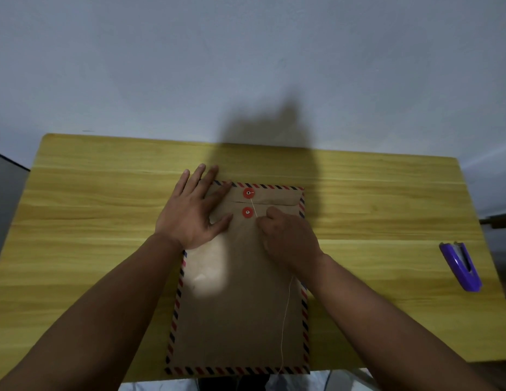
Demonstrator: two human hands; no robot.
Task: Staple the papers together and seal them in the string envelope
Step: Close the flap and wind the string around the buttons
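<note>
A brown string envelope (235, 306) with a red and blue striped border lies flat in the middle of the table, its flap folded down. Two red discs sit near its top: one on the flap (248, 193) and one on the body (247, 212). My left hand (192, 210) presses flat on the envelope's upper left corner, fingers spread. My right hand (285, 235) pinches the white string (285, 320) just right of the lower disc. The string runs from the upper disc into my fingers, and its loose end trails down to the envelope's bottom edge. No papers are visible.
The yellow wooden table (91, 221) stands against a pale wall. A purple stapler (462, 266) lies near the table's right edge, well apart from the envelope. The near table edge runs just below the envelope's bottom.
</note>
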